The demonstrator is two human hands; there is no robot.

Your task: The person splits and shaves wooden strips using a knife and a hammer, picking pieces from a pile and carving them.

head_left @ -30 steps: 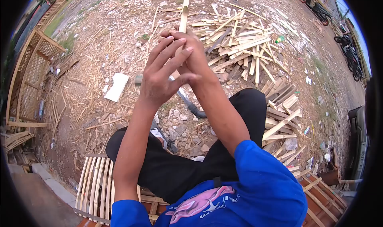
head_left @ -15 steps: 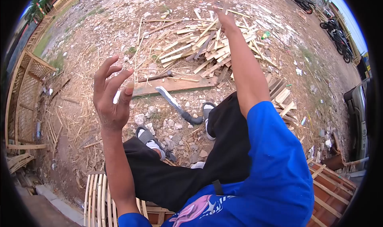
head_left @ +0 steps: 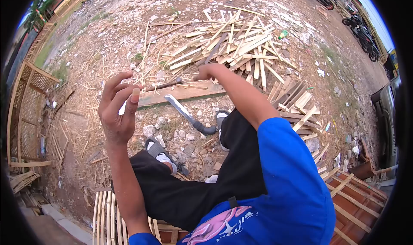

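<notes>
My left hand (head_left: pixel 117 111) is raised at the left with fingers bent but apart, holding nothing. Lower and to the right, my right hand (head_left: pixel 207 71) hovers above the far part of a long wooden plank (head_left: pixel 189 92); its fingers point down and are partly hidden, with nothing visible in them. A hammer (head_left: pixel 164 85) with a dark handle lies along the plank, left of my right hand. Against the plank's near side rests a machete (head_left: pixel 184 110), its pale blade toward the plank and its dark curved handle by my right foot. Behind my right hand spreads a pile of wood strips (head_left: pixel 241 47).
More wood pieces (head_left: pixel 297 103) lie to the right. Slatted wooden frames flank me at the left (head_left: pixel 105 212) and right (head_left: pixel 355 202). A lattice panel (head_left: pixel 26 111) stands far left. Motorcycles (head_left: pixel 360 34) and a vehicle (head_left: pixel 389 120) are on the right. Stones and litter cover the ground.
My right hand has come back from above the wood pile, down and left toward the plank. A blurred strip seen by it earlier is no longer there. My left hand has barely shifted.
</notes>
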